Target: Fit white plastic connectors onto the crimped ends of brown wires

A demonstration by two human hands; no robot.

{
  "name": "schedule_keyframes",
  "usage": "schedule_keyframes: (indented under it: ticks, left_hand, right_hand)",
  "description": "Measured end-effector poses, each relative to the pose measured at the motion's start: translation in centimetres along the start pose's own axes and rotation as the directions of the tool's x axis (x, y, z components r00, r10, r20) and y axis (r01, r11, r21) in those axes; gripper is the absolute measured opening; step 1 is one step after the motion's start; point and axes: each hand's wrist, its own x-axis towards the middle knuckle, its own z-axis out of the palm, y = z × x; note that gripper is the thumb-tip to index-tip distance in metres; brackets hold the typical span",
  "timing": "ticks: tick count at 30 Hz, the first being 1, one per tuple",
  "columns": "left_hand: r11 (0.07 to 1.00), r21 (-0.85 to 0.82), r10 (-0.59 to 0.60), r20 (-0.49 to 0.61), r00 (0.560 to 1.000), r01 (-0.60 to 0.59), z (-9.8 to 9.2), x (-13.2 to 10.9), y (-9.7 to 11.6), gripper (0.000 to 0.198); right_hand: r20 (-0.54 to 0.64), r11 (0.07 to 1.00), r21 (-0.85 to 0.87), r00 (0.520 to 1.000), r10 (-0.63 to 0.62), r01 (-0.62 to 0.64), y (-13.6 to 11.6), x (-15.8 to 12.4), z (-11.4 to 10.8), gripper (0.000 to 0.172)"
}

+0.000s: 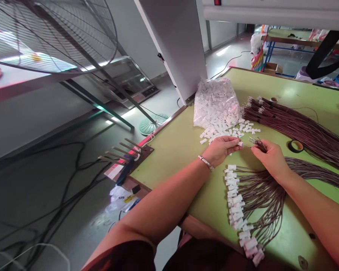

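Observation:
Between the thumb and finger of my left hand [220,149] is a small white connector housing [240,143]. My right hand [271,157] is closed round a bunch of brown wires [259,144] with metal terminals at their tips. One thin wire runs from that bunch toward the housing; whether it sits inside I cannot tell. Below my hands lies a fan of brown wires [267,194] ending in a row of white connectors [234,192]. Loose white housings [214,131] spill from a clear plastic bag [216,99] just beyond my left hand.
A thick bundle of brown wires [296,120] lies across the green table [169,154]. Near it is a roll of black tape [295,146]. At the left edge stands a rack of metal prongs [121,152]. A large fan [53,34] is at upper left.

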Motion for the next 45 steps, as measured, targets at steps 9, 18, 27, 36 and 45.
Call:
schedule_keyframes:
  ticks: [9,18,27,36,45]
  left_hand:
    - [0.995,0.086,0.042,0.06,0.997,-0.047,-0.2,-0.5,0.4,0.012]
    - [0.882,0.442,0.151,0.068,0.986,-0.165,0.2,-0.8,0.6,0.014]
    - [0.87,0.464,0.125,0.123,0.984,-0.169,0.0,-0.6,0.3,0.015]
    - [0.913,0.388,0.071,0.155,0.985,-0.127,0.0,-0.5,-0.3,0.016]
    - [0.92,0.369,0.064,0.185,0.981,-0.129,0.2,-0.5,-0.8,0.016]
  right_hand:
    - [-0.026,0.996,-0.082,0.999,-0.039,0.037,0.1,0.0,-0.1,0.022]
    - [-0.038,0.988,-0.132,0.996,-0.082,0.077,-0.1,-0.2,-0.1,0.024]
    - [0.016,0.968,-0.187,0.986,-0.167,0.167,0.5,-0.4,-0.1,0.013]
    - [0.081,0.971,-0.158,0.983,-0.166,0.177,0.6,-0.4,-0.2,0.014]
    - [0.152,0.944,-0.243,0.97,-0.192,0.225,0.6,-0.4,-0.2,0.006]
